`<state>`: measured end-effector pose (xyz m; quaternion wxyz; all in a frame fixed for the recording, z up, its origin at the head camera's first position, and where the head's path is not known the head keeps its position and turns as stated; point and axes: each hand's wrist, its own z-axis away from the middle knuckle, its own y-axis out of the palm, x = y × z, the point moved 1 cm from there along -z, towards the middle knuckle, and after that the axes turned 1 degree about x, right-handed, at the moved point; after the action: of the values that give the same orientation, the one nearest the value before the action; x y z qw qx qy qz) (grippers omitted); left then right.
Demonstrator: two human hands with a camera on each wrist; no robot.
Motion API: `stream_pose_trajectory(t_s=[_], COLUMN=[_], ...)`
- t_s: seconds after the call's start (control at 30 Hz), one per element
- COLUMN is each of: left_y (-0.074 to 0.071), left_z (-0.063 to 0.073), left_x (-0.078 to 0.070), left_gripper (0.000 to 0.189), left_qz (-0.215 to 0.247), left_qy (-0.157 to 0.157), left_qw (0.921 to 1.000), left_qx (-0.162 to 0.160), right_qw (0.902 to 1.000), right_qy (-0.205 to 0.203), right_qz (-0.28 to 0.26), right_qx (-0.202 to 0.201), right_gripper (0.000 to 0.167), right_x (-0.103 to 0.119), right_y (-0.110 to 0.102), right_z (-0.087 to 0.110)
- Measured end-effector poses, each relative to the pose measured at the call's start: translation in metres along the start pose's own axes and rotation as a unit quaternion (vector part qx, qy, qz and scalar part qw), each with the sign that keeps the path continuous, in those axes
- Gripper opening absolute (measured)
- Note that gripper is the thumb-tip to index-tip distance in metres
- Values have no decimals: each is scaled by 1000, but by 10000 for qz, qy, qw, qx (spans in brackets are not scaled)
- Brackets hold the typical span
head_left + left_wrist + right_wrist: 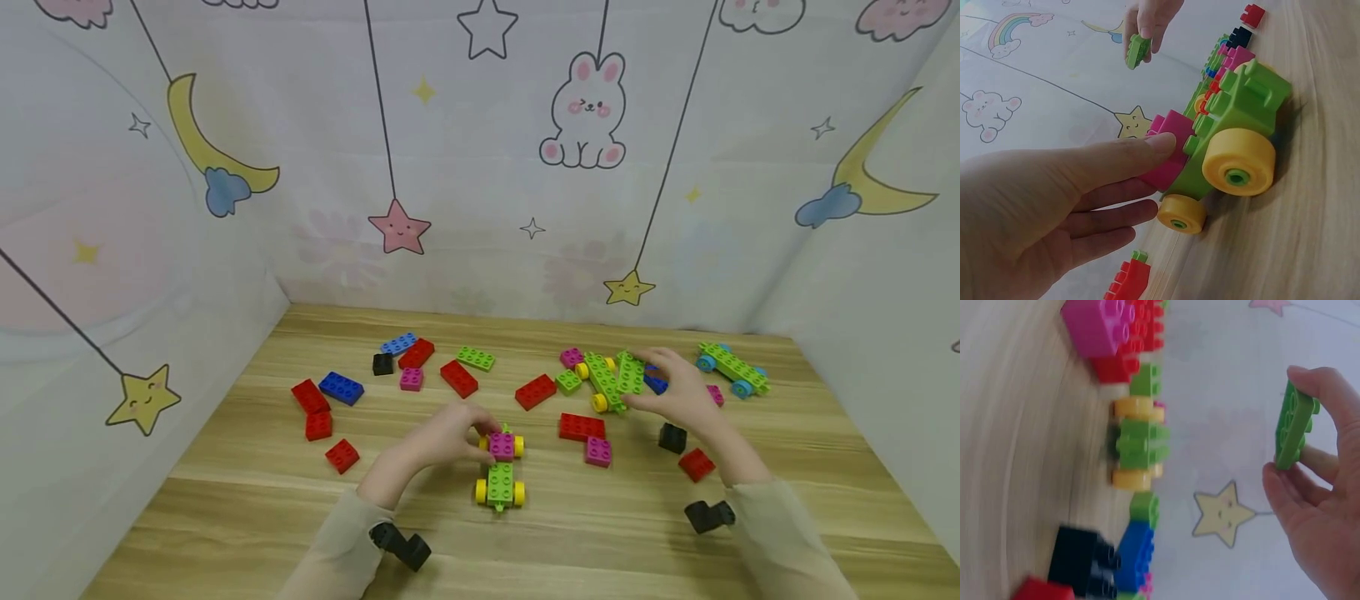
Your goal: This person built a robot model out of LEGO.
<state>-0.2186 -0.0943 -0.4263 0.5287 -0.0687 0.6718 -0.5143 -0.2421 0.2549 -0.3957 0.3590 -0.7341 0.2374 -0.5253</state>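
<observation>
My left hand (pixel 448 435) has its thumb and fingers about a pink building brick (pixel 502 447), which sits on one end of a green car base (pixel 499 486) with yellow wheels. In the left wrist view the thumb lies on the side of the pink brick (pixel 1169 147), and the base stands on its wheels on the table. My right hand (pixel 675 390) pinches a flat green brick (pixel 1294 425) by its two ends, raised above the table. Behind that brick, in the head view, stands a second green car base (pixel 601 379) with yellow wheels.
A green base with blue wheels (pixel 733 368) stands at the far right. Red bricks (pixel 582 427), a pink brick (pixel 598 452) and a black brick (pixel 672 437) lie between and beside the hands. Several more, including a dark blue brick (pixel 342 388), lie left. Fabric walls (pixel 480 183) enclose the table.
</observation>
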Motion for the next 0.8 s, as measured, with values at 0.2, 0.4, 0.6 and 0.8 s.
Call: stream_pose_trajectory(t_s=[0.2, 0.4, 0.6, 0.8], left_y=[1, 0, -1, 0], left_z=[0, 1, 1, 0], left_x=[1, 1, 1, 3], left_gripper=[36, 36, 35, 32], left_qz=[-33, 34, 21, -68], left_qy=[-20, -72, -90, 57], left_qw=[10000, 10000, 9999, 9999], left_qx=[-34, -41, -52, -99], right_qw=[9982, 9953, 9919, 9905], right_qy=[-228, -350, -676, -749], right_qz=[-549, -878, -1031, -982], right_qx=[52, 194, 321, 597], right_gripper=[66, 65, 63, 63], right_x=[16, 34, 57, 76], right_y=[22, 41, 61, 81], right_z=[-7, -7, -3, 1])
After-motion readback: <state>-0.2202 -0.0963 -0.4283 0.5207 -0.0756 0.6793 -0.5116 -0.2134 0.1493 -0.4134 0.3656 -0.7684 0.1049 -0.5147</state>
